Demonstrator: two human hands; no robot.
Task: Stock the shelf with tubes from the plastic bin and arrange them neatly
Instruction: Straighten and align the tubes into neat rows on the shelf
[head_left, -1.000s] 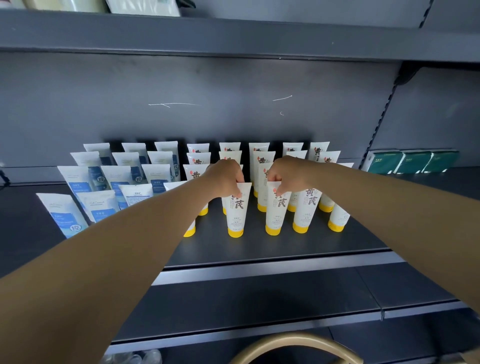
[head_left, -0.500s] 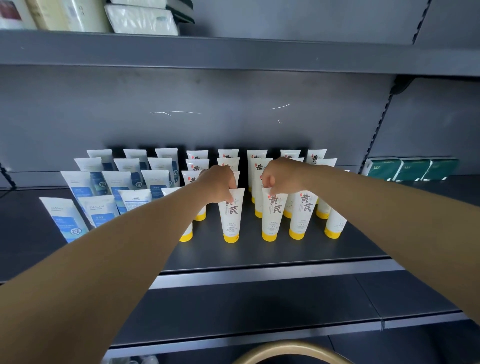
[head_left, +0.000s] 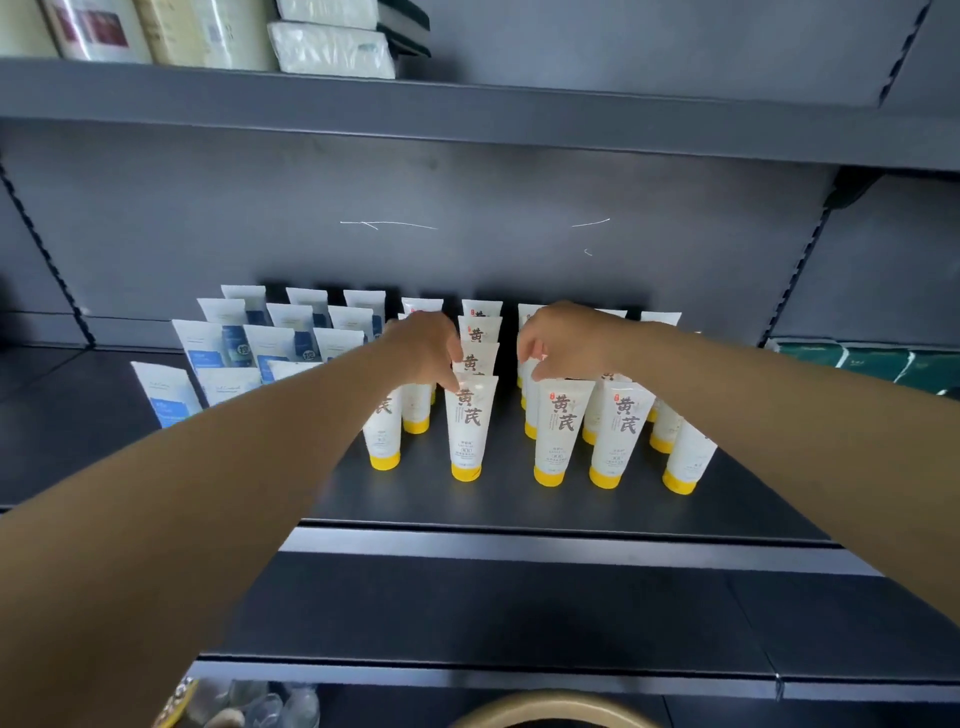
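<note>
A: How many tubes can be counted on the shelf (head_left: 519, 504)?

B: Five yellow-capped tubes are seen standing cap-down in the near row, from the one half covered by the left forearm (head_left: 383, 436) to the one at the far right (head_left: 685, 457). Behind them, further rows are made out toward the back panel, but a full count cannot be given, since several are covered by the hands. To the left, a dozen or so blue-labelled tubes (head_left: 228, 343) are ranked in rows; the nearest ones are partly covered by the left arm.

A: How are the hands described?

B: The left hand (head_left: 426, 345) is curled, and the top edge of the near-row tube (head_left: 467, 426) is pinched by its fingertips. The right hand (head_left: 566, 338) is likewise curled, with the top of the next tube to the right (head_left: 558, 431) pinched. A gap is seen between these two tubes.

A: What else is noted?

B: Three green packs (head_left: 872, 361) are lined up at the right, the last cut off by the frame. Paper-wrapped packages (head_left: 332, 49) are stacked on the upper shelf, cropped at the top. A curved tan rim (head_left: 556, 709) is cut off at the bottom edge; what it belongs to cannot be told.
</note>
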